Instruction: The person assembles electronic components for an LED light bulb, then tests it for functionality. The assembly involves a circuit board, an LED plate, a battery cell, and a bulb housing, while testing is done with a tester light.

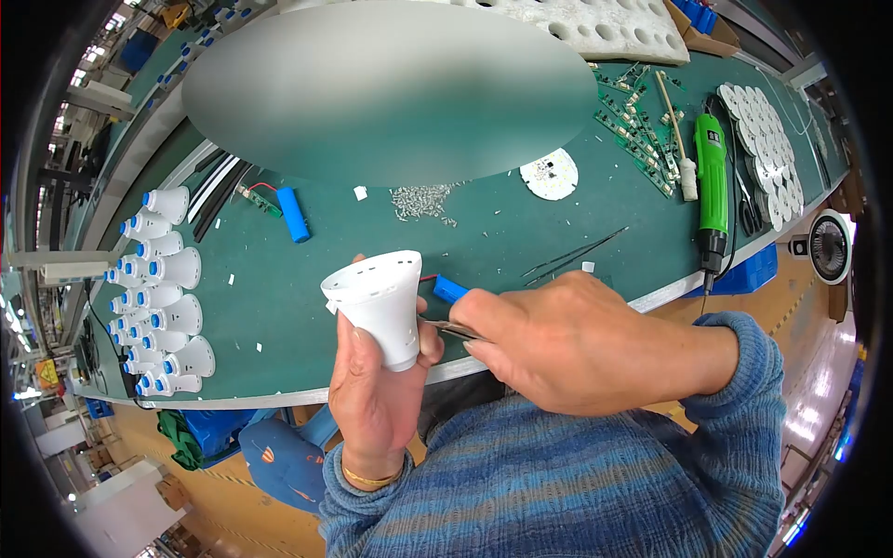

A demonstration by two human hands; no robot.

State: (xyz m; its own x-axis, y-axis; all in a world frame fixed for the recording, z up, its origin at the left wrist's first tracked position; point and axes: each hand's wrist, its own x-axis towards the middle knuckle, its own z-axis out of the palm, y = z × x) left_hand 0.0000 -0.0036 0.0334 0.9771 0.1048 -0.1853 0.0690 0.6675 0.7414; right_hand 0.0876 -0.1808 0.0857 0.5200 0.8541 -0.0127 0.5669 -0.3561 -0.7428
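Note:
My left hand [377, 395] is wrapped round a white flared plastic bulb housing [374, 302], its wide slotted rim tilted up and its narrow end down. My right hand [567, 344] pinches slim metal tweezers [453, 329], whose tips reach the right side of the housing near my left fingertips. A blue cylindrical battery [450, 288] shows just above my right fingers, and its red wire runs behind the housing. Both hands are over the front edge of the green work table [316, 330].
Several similar white housings [177, 268] with blue ends stand at left. Another blue battery [294, 215] lies wired to a circuit board. Small metal pieces [423, 202], a round LED plate [550, 175], green circuit boards [637, 130] and a green electric screwdriver [711, 177] lie farther back.

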